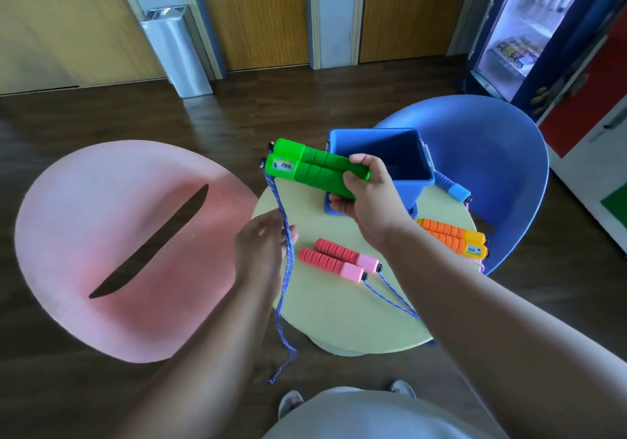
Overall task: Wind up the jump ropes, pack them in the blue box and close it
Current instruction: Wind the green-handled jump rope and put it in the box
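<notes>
Left hand pinching cord | right hand gripping green handles

I am seeing bright green handles with ribbed darker green grips in my right hand, and a blue-and-purple braided rope running past my left hand. Just beyond the right hand the box is showing plain blue. Below that hand, red ribbed grips with pink ends are lying on the pale yellow-green table; to its right, orange grips with yellow ends.
</notes>
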Tool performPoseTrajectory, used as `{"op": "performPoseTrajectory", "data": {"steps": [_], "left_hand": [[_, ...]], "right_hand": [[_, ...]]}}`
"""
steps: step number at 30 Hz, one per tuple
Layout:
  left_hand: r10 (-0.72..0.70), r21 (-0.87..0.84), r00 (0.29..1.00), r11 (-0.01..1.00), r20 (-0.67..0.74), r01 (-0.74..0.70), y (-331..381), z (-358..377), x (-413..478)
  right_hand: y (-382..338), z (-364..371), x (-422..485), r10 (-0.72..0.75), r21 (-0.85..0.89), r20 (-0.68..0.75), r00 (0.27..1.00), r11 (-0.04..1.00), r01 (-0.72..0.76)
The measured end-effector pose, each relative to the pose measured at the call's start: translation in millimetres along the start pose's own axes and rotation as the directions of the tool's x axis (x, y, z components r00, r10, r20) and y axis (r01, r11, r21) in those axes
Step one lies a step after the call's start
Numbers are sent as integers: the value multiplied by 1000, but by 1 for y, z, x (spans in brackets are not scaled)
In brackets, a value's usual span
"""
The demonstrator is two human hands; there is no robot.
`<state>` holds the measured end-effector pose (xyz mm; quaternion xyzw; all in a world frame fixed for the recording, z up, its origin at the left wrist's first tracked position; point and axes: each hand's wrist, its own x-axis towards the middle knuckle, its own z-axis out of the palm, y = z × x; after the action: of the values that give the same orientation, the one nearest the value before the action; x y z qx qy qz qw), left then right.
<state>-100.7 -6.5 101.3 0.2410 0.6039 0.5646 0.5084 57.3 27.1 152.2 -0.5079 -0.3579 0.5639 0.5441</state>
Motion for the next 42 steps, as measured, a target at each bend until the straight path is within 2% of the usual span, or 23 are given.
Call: {"op": "performPoseTrajectory", "data": {"steps": [3, 6, 11, 15, 18, 22, 29, 42], "left_hand": [[-106, -284, 993, 955, -51, 87, 9, 1, -8], [-100, -386, 995, 918, -1, 92, 22, 1, -11], [-107, -305, 994, 947, 2, 103, 24, -14, -5], [-219, -252, 976, 944, 11, 215, 13, -28, 4], [-318, -239, 947, 917, 49, 321, 8, -35, 9], [-367, -226, 927, 899, 79, 376, 1, -37, 7], [-330, -184, 943, 925, 42, 332, 0, -32, 12], [-346, -203, 931, 910, 113, 363, 1, -5, 11]], "right_hand": [[4, 31, -5, -8, -53, 42, 999, 999, 10], [13, 52, -11, -9, -136, 102, 995, 990, 23], [25, 62, -11, -37, -244, 178, 983, 966, 81], [35, 66, -13, -55, -307, 235, 970, 943, 128], [45, 67, -13, -84, -420, 253, 964, 888, 188], [52, 63, -13, -65, -455, 285, 956, 869, 195], [47, 51, -9, 26, -314, 297, 955, 947, 72], [24, 31, -8, 77, -164, 338, 938, 986, -22]]}}
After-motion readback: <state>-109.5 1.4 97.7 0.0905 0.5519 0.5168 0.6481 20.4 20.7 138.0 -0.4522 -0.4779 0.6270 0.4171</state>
